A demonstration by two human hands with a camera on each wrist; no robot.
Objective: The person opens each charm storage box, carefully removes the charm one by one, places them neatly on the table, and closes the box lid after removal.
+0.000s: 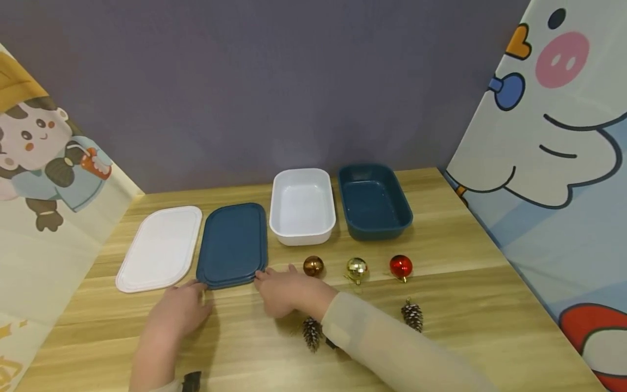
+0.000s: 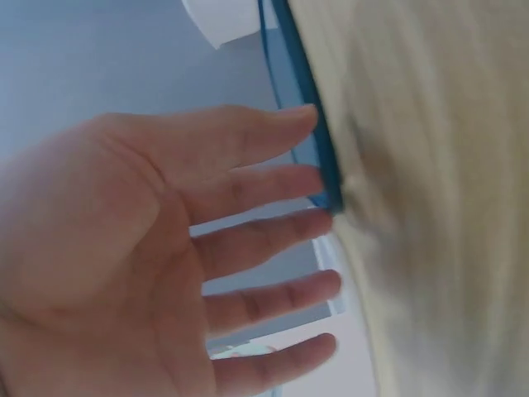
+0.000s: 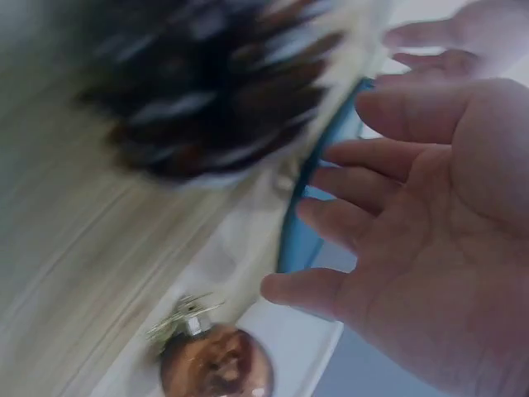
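Observation:
A dark blue lid (image 1: 234, 242) lies flat on the wooden table, and both hands are at its near corners. My left hand (image 1: 183, 310) touches the near left corner; in the left wrist view its thumb and fingers are extended against the lid's edge. At the near right corner, the fingertips of my right hand (image 1: 281, 291) touch the rim, and the right wrist view shows those fingers spread and loosely bent. Left of the blue lid lies a white lid (image 1: 161, 247), close to my left fingertips.
Behind stand a white container (image 1: 301, 239) and a dark blue container (image 1: 379, 233). Before them lie a brown bauble (image 1: 313, 265), a gold bauble (image 1: 357, 268) and a red bauble (image 1: 401, 265). One pinecone (image 1: 311, 333) is beside my right forearm, another pinecone (image 1: 412, 316) farther right.

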